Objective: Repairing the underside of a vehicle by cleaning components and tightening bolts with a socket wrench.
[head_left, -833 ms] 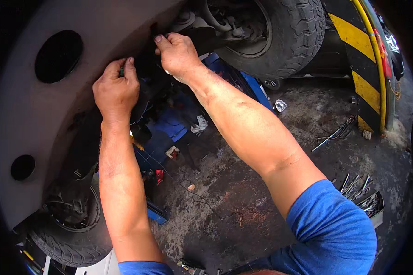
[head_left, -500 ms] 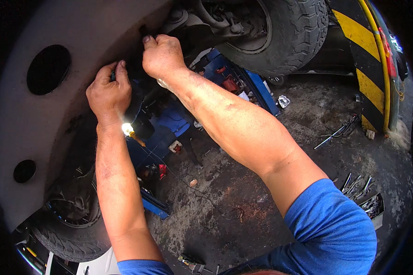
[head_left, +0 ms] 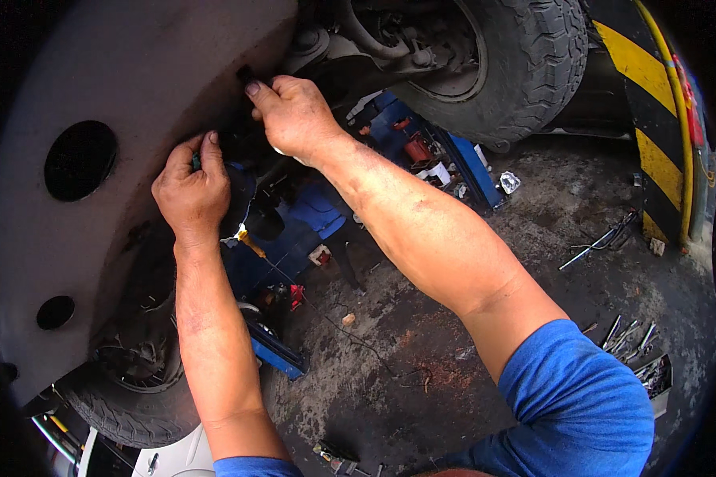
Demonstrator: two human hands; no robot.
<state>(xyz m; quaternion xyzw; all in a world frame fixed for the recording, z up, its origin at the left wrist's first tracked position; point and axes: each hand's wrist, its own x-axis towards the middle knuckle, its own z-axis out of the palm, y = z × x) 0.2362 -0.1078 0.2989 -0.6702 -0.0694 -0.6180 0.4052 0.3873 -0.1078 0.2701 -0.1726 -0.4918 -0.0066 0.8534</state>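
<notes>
"Where are the hands?"

"Both are up at the right-hand edge of the brown-grey panel [head_left: 155, 75] under a vehicle. The left hand [head_left: 191, 191] is nearer the panel's middle; the right hand [head_left: 298, 119] is farther up that edge."

"What's the left one got?"

"Thumb and fingers are drawn narrow around a small green piece [head_left: 196, 161], only a sliver of it visible, just beside the panel's edge. I can't tell what it is."

"And the right?"

"Curled in, thumb pressed along the fingers, its tip by a dark spot [head_left: 244, 74] on the panel. I can't tell whether that spot is a hole or a part, nor whether the fingers grip anything."

"What's around the panel?"

"A large round hole [head_left: 80, 160] is cut through it, left of both hands. One knobbly tyre [head_left: 541, 67] is to the panel's right, another [head_left: 127, 413] just below it. Right of the panel, near the left wrist, there's a yellow handle [head_left: 251, 243] on a thin dark cord. Well off to the panel's right stands a post with black and yellow stripes [head_left: 658, 163], and lower on that side a tray of metal tools [head_left: 655, 378] sits on the floor [head_left: 406, 298]."
</notes>
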